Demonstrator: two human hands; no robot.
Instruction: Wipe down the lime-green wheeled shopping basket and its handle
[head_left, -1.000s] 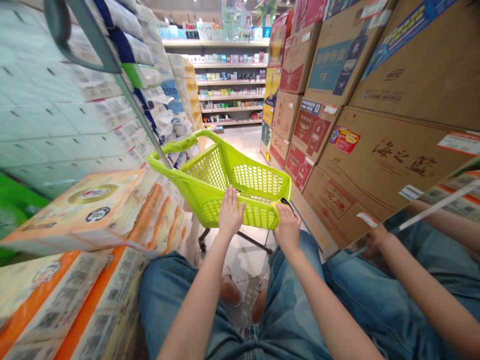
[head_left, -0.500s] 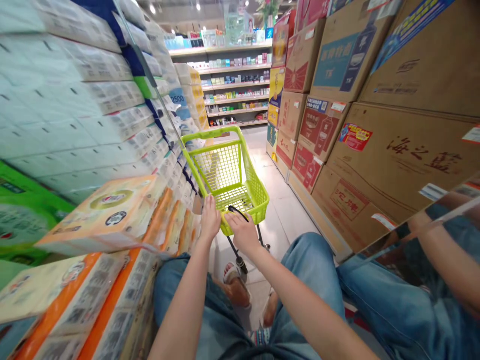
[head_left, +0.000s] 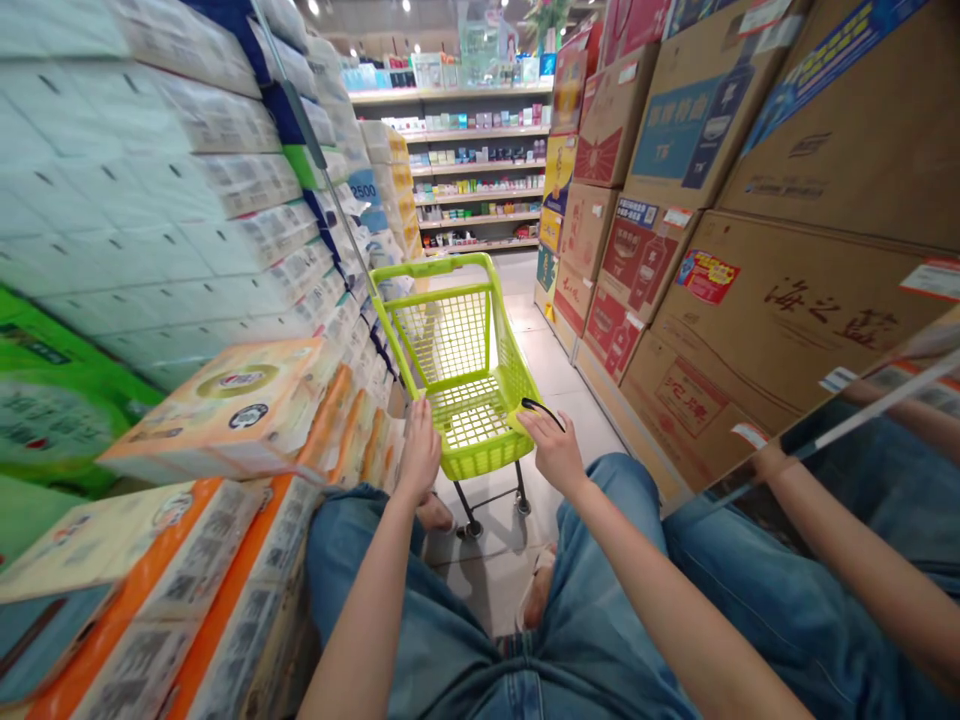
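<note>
Three ways this could go wrong from here:

- Your left hand (head_left: 418, 452) sits just beside the orange-banded tissue packs (head_left: 225, 400); if the lime-green wheeled shopping basket (head_left: 469, 462) swings that way, it could catch a corner and topple the stack.
- Your right hand (head_left: 553, 452) lies on the near rim by a black strip (head_left: 541, 410). Both hands look spread rather than clenched, though that's hard to be sure of from this view, so a bump could jerk the basket free.
- The basket stands on the tile floor (head_left: 570, 400) ahead of your legs, with cardboard cartons (head_left: 720, 330) to the right; a sudden stop could bring a castor (head_left: 470, 530) against your sandalled right foot (head_left: 536, 590) – or a drift right could clip the cartons.
</note>
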